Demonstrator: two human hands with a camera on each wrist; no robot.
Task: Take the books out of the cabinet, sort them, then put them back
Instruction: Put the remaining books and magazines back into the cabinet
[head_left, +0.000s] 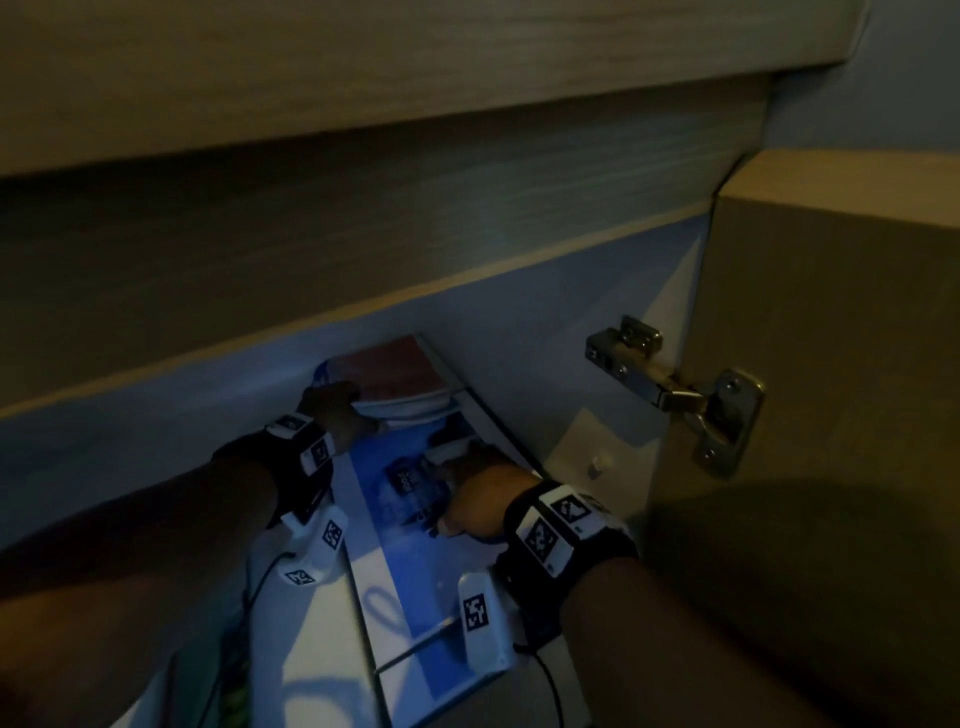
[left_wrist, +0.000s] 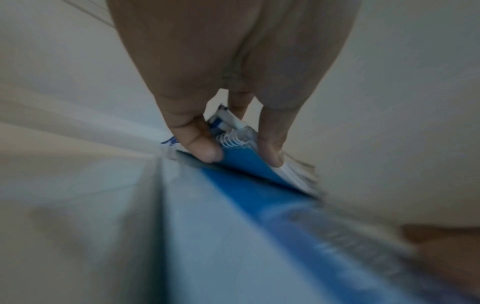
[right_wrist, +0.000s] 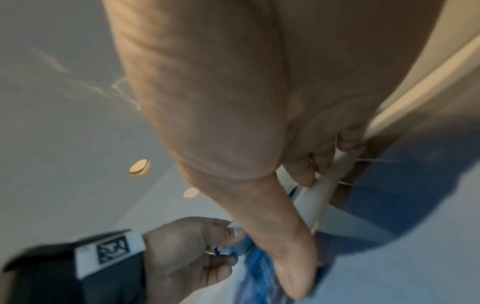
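Both forearms are reaching from the lower edge of the head view into the cabinet (head_left: 363, 291), whose pale interior is lying dim under a wood-grain top panel. Its door (head_left: 831, 415) is standing open on the right, carried by a metal hinge (head_left: 675, 395).

Inside, a large blue-and-white book (head_left: 415, 587) is lying flat on the cabinet floor, its far end passing beneath the smaller stack. That stack of books (head_left: 400, 379), topped by a red cover, is sitting at the back of the cabinet; it is including a spiral-bound book (left_wrist: 233, 142) with a blue cover.

Left hand (head_left: 337, 410) is pinching the near edge of the stack: in the left wrist view the thumb (left_wrist: 200, 144) is pressing on one side and a finger (left_wrist: 272, 148) on the other, with the wire binding between them.

Right hand (head_left: 478, 493) is resting on the large book, fingers curling round a thin white book edge (right_wrist: 319, 197) and thumb (right_wrist: 285, 257) lying extended along the blue cover.
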